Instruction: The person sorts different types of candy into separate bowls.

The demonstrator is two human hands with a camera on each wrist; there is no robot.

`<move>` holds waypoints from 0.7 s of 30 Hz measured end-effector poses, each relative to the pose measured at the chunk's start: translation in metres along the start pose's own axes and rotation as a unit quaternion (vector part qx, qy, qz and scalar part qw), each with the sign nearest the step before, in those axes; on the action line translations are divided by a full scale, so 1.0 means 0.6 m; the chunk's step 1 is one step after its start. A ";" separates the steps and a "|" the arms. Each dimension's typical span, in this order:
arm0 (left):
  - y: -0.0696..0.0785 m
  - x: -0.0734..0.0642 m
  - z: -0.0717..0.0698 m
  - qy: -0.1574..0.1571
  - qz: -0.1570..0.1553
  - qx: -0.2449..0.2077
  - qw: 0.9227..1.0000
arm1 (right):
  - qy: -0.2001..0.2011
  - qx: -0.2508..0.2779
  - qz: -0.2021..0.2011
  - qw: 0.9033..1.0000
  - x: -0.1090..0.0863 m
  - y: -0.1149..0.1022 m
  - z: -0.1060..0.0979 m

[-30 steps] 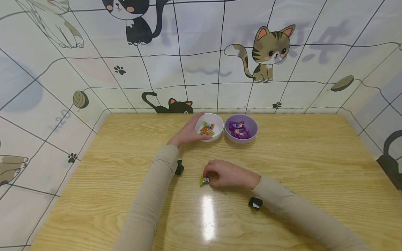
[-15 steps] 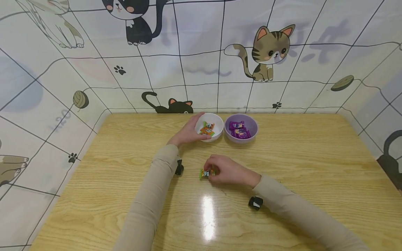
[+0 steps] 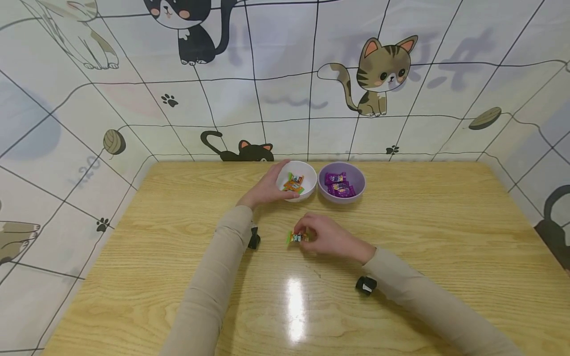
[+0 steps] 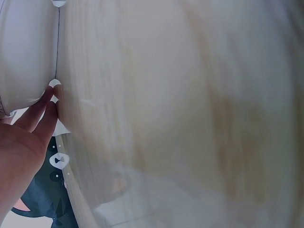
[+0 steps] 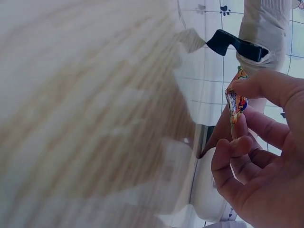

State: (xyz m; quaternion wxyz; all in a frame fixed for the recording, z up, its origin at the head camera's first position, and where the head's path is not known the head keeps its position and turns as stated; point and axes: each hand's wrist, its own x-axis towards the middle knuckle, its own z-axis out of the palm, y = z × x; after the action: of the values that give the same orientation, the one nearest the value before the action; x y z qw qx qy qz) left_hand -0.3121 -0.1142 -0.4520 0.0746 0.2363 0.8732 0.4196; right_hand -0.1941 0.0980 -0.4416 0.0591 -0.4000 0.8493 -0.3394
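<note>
My right hand point(image 3: 329, 236) pinches a small orange-and-green wrapped candy point(image 3: 296, 238) between thumb and fingers, over the middle of the table. In the right wrist view the candy point(image 5: 236, 102) shows edge-on at the fingertips, with the other fingers curled below it. At the far side, my left hand point(image 3: 268, 188) holds a white bowl point(image 3: 310, 177) by its left side, thumb along the near rim and fingers round the back. Several orange-and-green candies point(image 3: 294, 183) lie inside that bowl. In the left wrist view, fingers point(image 4: 42, 114) touch the bowl's outer wall point(image 4: 28, 52).
Close to the white bowl's right side stands a purple bowl point(image 3: 359, 179) with several purple wrapped candies point(image 3: 340, 188). Behind both, a cat-printed sheet point(image 3: 285, 99) rises at the table's back edge. Black devices point(image 3: 366, 285) are worn at the wrists.
My right hand has moved away from me, toward the bowls, carrying the candy with it. The left hand and both bowls have stayed in place.
</note>
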 end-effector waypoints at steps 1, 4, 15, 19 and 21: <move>0.000 0.000 0.000 0.000 0.000 0.001 1.000 | 0.000 -0.002 0.002 1.000 0.000 0.001 -0.001; -0.001 0.000 0.000 -0.001 -0.001 0.000 1.000 | 0.002 -0.005 0.012 1.000 -0.001 0.000 -0.009; -0.001 0.000 0.000 0.002 0.007 -0.008 1.000 | 0.036 -0.020 0.037 0.998 0.001 0.008 -0.056; -0.001 0.000 0.000 0.000 0.004 -0.008 1.000 | 0.052 -0.018 0.042 0.998 0.002 0.012 -0.070; -0.001 0.000 0.000 0.000 0.002 -0.008 1.000 | 0.058 -0.017 0.042 0.997 0.003 0.014 -0.077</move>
State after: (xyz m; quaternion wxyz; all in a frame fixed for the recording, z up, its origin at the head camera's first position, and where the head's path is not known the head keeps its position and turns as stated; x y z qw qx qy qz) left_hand -0.3123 -0.1146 -0.4525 0.0759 0.2377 0.8694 0.4266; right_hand -0.2180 0.1247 -0.4114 0.0171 -0.3451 0.8729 -0.3445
